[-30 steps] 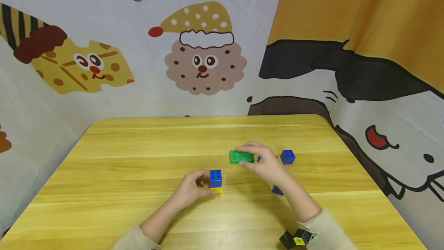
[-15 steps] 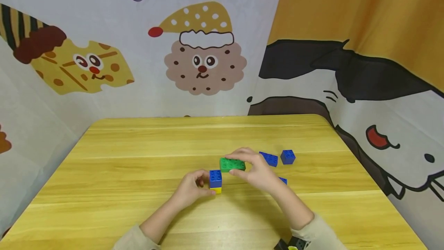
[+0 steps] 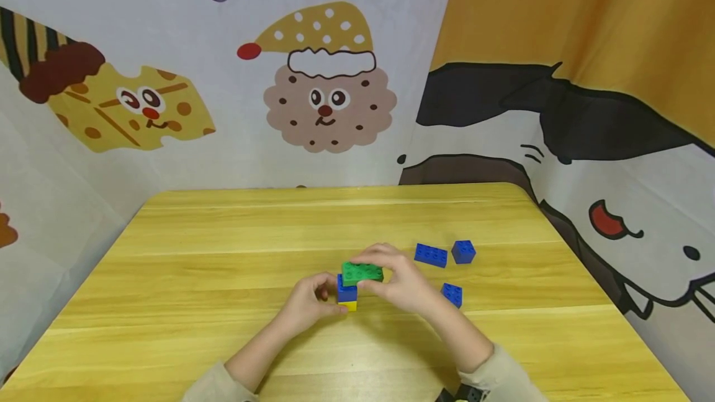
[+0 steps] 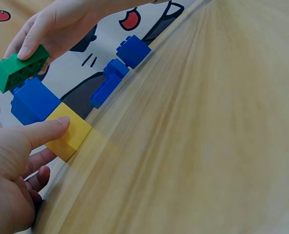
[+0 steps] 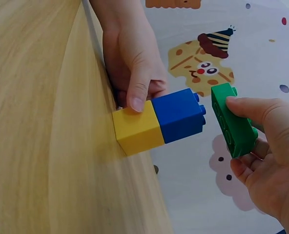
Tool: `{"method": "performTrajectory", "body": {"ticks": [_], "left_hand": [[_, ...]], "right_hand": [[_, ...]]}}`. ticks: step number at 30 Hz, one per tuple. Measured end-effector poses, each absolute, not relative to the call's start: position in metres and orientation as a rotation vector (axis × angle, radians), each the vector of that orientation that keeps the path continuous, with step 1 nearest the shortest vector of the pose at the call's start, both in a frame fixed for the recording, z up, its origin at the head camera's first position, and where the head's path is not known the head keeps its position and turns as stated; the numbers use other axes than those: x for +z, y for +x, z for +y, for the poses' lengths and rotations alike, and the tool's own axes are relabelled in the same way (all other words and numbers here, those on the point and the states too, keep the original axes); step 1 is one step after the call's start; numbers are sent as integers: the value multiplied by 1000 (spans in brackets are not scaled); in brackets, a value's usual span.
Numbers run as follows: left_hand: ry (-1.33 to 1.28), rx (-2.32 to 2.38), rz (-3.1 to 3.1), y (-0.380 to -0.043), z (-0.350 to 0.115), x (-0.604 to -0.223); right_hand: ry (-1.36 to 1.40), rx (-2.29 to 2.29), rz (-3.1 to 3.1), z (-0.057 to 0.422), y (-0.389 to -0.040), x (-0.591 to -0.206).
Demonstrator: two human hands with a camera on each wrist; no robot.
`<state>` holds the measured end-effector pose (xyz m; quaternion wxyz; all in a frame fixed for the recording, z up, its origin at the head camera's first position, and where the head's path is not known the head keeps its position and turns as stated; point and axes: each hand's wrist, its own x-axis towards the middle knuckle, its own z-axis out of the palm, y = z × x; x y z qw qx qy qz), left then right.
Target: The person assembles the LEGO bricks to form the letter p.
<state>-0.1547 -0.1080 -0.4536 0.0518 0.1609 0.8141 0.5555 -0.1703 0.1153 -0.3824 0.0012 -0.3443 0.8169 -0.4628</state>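
The left hand grips one yellow cube-shaped plastic brick, one blue cube-shaped plastic brick stacked on it; just above, apart, the right hand pinches one green oblong plastic brick; three loose blue plastic bricks lie rightward on the wood-grain table

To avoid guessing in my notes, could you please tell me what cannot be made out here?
Head view: black pieces, cut off by the bottom edge.
Head view: some studs of the green brick, covered by the right hand.
Left wrist view: a fingertip of the left hand, behind the yellow block.
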Motion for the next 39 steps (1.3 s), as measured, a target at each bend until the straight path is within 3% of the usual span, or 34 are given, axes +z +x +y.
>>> {"method": "performTrajectory", "body": {"ticks": [39], "left_hand": [[511,1695,2489,-156,-108,-456]], "right_hand": [[-1128,-1331,2569,107,-172,-388]]}}
